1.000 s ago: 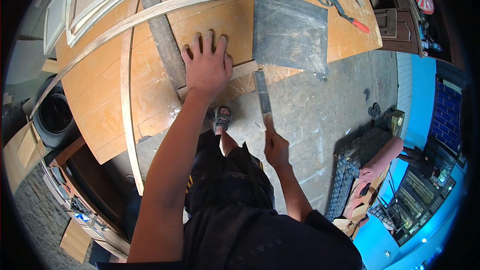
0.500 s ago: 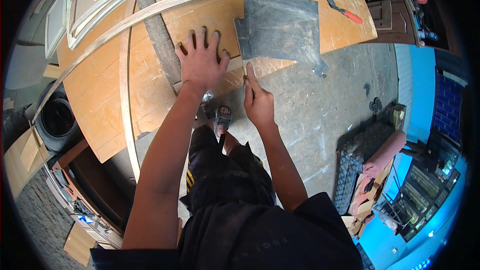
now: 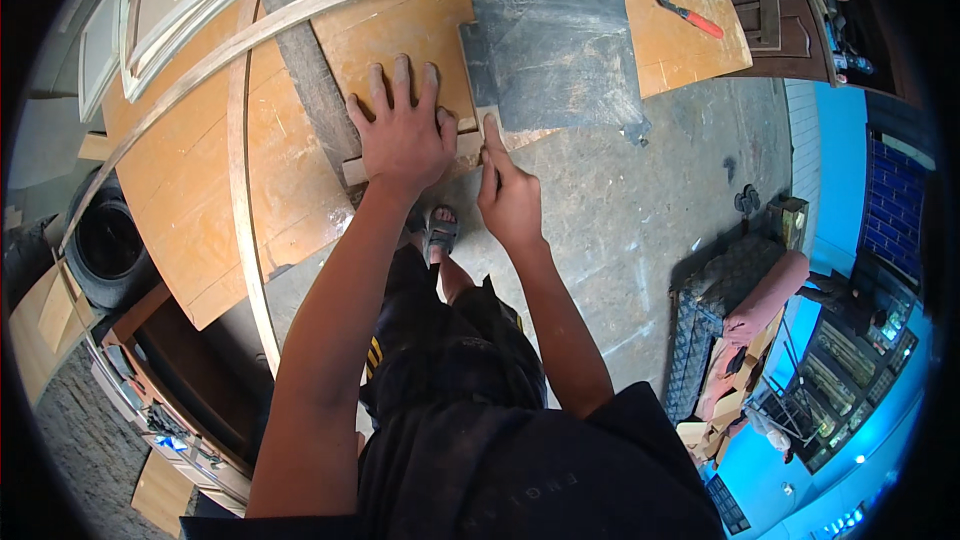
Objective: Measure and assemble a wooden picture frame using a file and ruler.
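Observation:
My left hand [image 3: 405, 135] lies flat with fingers spread on the worktable [image 3: 400, 40]. Its palm bears on a pale wood strip [image 3: 355, 171] that runs along the near edge. To its right, my right hand [image 3: 511, 202] has its index finger stretched along the pale end of a narrow, dark-faced piece [image 3: 478, 65]; the thumb and other fingers are curled around that end below the table edge. This piece meets the left side of a scuffed dark grey sheet [image 3: 555, 55], which lies across the tabletop. What the curled fingers grip underneath is hidden.
Long wood strips [image 3: 240, 155] cross the table at left, beside a grey board [image 3: 310, 70]. Pale panels [image 3: 180, 25] are stacked at far left. A red-handled tool [image 3: 700, 22] lies at far right. Tyres [image 3: 108, 235] stand left of the table; a dark quilted item [image 3: 710, 320] is at right.
The dark sheet and narrow piece have turned slightly, and their left side has come a little nearer and left with my right hand. My left hand stays flat; the whole view has shifted slightly.

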`<action>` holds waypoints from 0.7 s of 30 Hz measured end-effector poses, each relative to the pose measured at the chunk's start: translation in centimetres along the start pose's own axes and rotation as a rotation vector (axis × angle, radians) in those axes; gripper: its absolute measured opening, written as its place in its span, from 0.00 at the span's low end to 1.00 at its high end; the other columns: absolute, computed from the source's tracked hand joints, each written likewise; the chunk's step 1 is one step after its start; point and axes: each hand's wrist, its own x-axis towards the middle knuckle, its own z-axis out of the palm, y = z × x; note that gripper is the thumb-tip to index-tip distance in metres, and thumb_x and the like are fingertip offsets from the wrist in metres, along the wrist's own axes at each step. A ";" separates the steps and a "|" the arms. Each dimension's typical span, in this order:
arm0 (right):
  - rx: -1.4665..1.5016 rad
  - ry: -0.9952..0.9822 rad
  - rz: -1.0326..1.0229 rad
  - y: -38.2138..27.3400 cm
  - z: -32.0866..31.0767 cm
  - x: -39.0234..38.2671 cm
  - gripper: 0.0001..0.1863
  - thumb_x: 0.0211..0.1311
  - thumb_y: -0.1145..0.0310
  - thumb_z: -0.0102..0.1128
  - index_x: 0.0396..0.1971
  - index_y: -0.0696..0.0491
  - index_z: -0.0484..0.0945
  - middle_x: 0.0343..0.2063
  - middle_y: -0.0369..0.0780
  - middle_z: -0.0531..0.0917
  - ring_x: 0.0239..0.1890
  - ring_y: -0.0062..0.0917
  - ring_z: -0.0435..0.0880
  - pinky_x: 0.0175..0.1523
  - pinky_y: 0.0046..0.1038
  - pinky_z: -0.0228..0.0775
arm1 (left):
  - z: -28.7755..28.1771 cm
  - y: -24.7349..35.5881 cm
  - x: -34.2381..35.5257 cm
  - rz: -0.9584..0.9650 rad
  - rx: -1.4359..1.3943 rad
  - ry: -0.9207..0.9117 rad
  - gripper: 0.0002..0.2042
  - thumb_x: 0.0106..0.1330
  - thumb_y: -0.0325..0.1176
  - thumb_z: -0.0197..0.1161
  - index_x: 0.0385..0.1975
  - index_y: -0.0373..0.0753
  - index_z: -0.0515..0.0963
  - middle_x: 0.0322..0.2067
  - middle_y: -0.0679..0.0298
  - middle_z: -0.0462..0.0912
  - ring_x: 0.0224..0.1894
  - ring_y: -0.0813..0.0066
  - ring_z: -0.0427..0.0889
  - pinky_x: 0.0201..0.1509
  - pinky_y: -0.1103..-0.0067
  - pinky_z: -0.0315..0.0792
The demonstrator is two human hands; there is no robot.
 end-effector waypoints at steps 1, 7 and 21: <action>0.019 -0.017 -0.006 0.0 -0.1 0.2 0.28 0.66 0.74 0.56 0.67 0.50 0.68 0.18 0.51 0.78 0.20 0.42 0.81 0.27 0.39 0.72 | 0.0 -0.2 0.0 -0.016 0.006 -0.016 0.29 0.68 0.46 0.47 0.70 0.50 0.60 0.72 0.55 0.55 0.74 0.45 0.51 0.69 0.38 0.46; 0.000 -0.119 0.043 2.4 -2.4 -11.4 0.31 0.64 0.78 0.56 0.68 0.51 0.67 0.37 0.51 0.81 0.26 0.40 0.85 0.31 0.34 0.75 | 0.0 -0.2 0.0 -0.007 0.016 -0.012 0.29 0.69 0.46 0.48 0.71 0.50 0.59 0.72 0.55 0.55 0.74 0.45 0.51 0.68 0.37 0.46; -0.009 -0.061 0.046 2.1 -2.5 -11.7 0.31 0.63 0.76 0.57 0.68 0.48 0.68 0.26 0.50 0.83 0.23 0.42 0.84 0.29 0.38 0.74 | -0.2 0.0 0.2 -0.019 0.024 0.004 0.30 0.70 0.46 0.47 0.72 0.49 0.58 0.72 0.54 0.55 0.73 0.44 0.52 0.68 0.37 0.45</action>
